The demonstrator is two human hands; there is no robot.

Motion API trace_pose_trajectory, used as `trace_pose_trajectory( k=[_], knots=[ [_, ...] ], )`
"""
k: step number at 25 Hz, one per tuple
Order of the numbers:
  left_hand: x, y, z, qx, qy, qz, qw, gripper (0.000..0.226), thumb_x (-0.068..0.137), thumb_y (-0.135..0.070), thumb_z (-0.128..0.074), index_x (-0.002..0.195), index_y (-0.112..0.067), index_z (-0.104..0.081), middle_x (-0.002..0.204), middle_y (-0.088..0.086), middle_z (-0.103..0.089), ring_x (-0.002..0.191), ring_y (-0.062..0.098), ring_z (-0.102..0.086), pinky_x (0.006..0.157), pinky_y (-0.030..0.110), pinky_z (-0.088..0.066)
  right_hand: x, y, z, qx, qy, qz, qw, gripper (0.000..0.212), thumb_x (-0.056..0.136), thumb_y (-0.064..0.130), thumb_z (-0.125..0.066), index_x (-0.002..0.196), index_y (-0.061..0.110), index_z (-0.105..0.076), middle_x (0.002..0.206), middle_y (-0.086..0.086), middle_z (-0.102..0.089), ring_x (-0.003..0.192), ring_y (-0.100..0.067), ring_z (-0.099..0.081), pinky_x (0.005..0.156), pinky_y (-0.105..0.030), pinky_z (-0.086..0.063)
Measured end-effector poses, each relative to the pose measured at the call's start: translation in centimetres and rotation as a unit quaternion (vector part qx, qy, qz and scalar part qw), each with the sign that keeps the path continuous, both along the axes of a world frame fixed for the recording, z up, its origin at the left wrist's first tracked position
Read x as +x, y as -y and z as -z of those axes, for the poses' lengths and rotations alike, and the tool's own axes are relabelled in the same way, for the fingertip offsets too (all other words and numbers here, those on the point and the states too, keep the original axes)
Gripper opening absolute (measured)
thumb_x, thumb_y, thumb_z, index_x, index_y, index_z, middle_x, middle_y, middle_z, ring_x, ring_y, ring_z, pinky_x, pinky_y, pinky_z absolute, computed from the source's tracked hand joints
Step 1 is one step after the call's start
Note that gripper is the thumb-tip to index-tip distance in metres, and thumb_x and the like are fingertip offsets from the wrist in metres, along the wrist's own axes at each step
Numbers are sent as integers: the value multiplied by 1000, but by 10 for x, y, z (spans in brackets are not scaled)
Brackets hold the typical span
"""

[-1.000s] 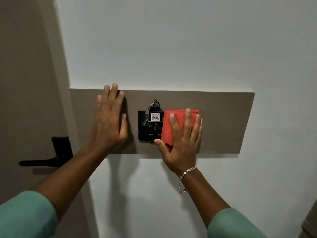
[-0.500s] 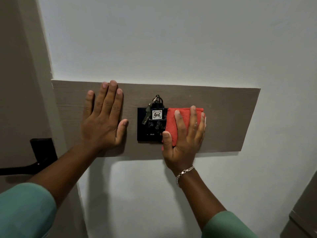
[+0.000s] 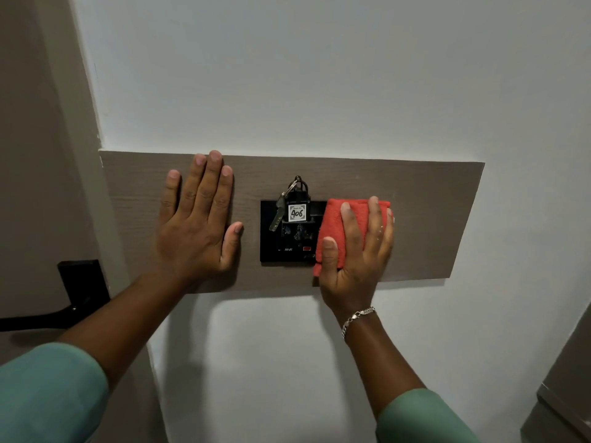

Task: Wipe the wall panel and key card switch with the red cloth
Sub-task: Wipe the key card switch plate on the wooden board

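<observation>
1. Head view: a brown wall panel point(image 3: 415, 219) sits on a white wall point(image 3: 319, 75). In the middle of the panel is the black key card switch point(image 3: 287, 247).
2. A key tag point(image 3: 297, 212) with "406" on it sticks up from the top of the switch. A small key point(image 3: 277, 214) hangs beside the tag.
3. The red cloth point(image 3: 332, 228) is folded and lies flat on the panel. It covers the right edge of the switch, just as it did half a second ago.
4. The right hand point(image 3: 355, 251) presses the cloth on the panel. Its fingers are a little apart and lie flat on top of the cloth, not curled around it. The thumb is on the cloth's left side, next to the switch. It has hardly moved.
5. The left hand point(image 3: 195, 225) lies flat on the panel, left of the switch and not touching it. Its fingers are straight and close together, and the thumb sticks out toward the switch. It stays where it was.
6. A silver bracelet point(image 3: 356, 318) is on the right wrist, below the switch.
7. A black door handle point(image 3: 64, 302) is far left of the switch. More of it shows now than half a second ago.
</observation>
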State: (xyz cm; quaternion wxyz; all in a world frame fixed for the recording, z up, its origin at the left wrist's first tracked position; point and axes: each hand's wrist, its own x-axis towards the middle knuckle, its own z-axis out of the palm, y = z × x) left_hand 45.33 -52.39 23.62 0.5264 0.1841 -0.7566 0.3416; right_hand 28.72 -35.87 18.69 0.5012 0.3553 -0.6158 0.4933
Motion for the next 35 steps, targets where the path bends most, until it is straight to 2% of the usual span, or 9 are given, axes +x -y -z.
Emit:
trace_pose_trajectory(
  k=[2, 6, 9, 13, 17, 21, 25, 29, 35],
  knots=[
    [-1, 0, 1, -4, -2, 3, 1000, 74, 94, -42, -30, 156, -3, -15, 163, 17, -12, 154, 28, -4, 123, 51, -8, 1, 5, -2, -19, 25, 9, 999, 49, 101, 48, -37, 141, 25, -50, 156, -18, -40, 148, -42, -28, 118, -62, -30],
    [0, 1, 0, -4, -7, 6, 1000, 74, 95, -42, -30, 156, -3, -14, 163, 17, -11, 154, 28, -4, 124, 50, -7, -1, -1, 12, 15, -27, 1, 1000, 48, 100, 46, -38, 142, 23, -48, 156, -20, -38, 148, -43, -28, 117, -63, -29],
    [0, 2, -1, -5, -4, 6, 1000, 74, 95, -42, -30, 156, -3, -14, 164, 16, -9, 154, 28, -4, 124, 50, -7, -6, 5, -6, -16, 6, 13, 1000, 47, 101, 46, -39, 142, 26, -50, 156, -17, -40, 147, -41, -30, 117, -61, -31],
    [-1, 2, 1, -3, -10, 6, 1000, 74, 95, -43, -30, 156, -3, -15, 163, 16, -11, 154, 28, -7, 124, 50, -7, -17, -4, 6, 28, -82, 18, 996, 47, 100, 46, -41, 143, 28, -47, 156, -16, -36, 147, -43, -30, 117, -63, -30],
    [0, 4, 2, -3, -8, 3, 1000, 74, 95, -43, -30, 156, -3, -16, 164, 17, -14, 154, 28, -7, 124, 49, -6, -7, 8, -8, -20, 0, 13, 1000, 47, 100, 45, -40, 144, 30, -47, 158, -15, -38, 149, -39, -28, 118, -60, -30],
    [0, 1, 0, 1, -6, 9, 1000, 74, 95, -43, -30, 156, -3, -15, 163, 16, -12, 153, 29, -9, 124, 49, -7, -12, 0, 15, 22, -57, 7, 998, 50, 99, 44, -40, 145, 25, -44, 157, -19, -37, 149, -43, -27, 119, -64, -27],
    [-1, -1, 1, -1, -8, 8, 1000, 74, 95, -44, -31, 155, -3, -18, 163, 15, -11, 153, 30, -11, 124, 48, -6, 3, 12, 4, -62, 68, -4, 996, 48, 100, 41, -39, 145, 25, -45, 158, -15, -37, 151, -36, -25, 121, -60, -27],
    [0, 0, 1, -3, -9, 5, 1000, 75, 94, -44, -31, 155, -3, -16, 162, 16, -11, 152, 31, -11, 124, 48, -4, 5, 9, 30, -5, 8, 2, 1000, 50, 101, 42, -38, 145, 20, -42, 157, -19, -34, 150, -42, -23, 123, -60, -23],
    [-1, 2, 0, -20, -13, -1, 1000, 76, 94, -47, -32, 155, -2, -19, 162, 15, -12, 151, 33, -15, 123, 48, -3, 35, 39, 33, -165, 211, -25, 963, 51, 104, 43, -35, 150, 20, -38, 162, -13, -31, 154, -34, -20, 123, -56, -24]
  ],
)
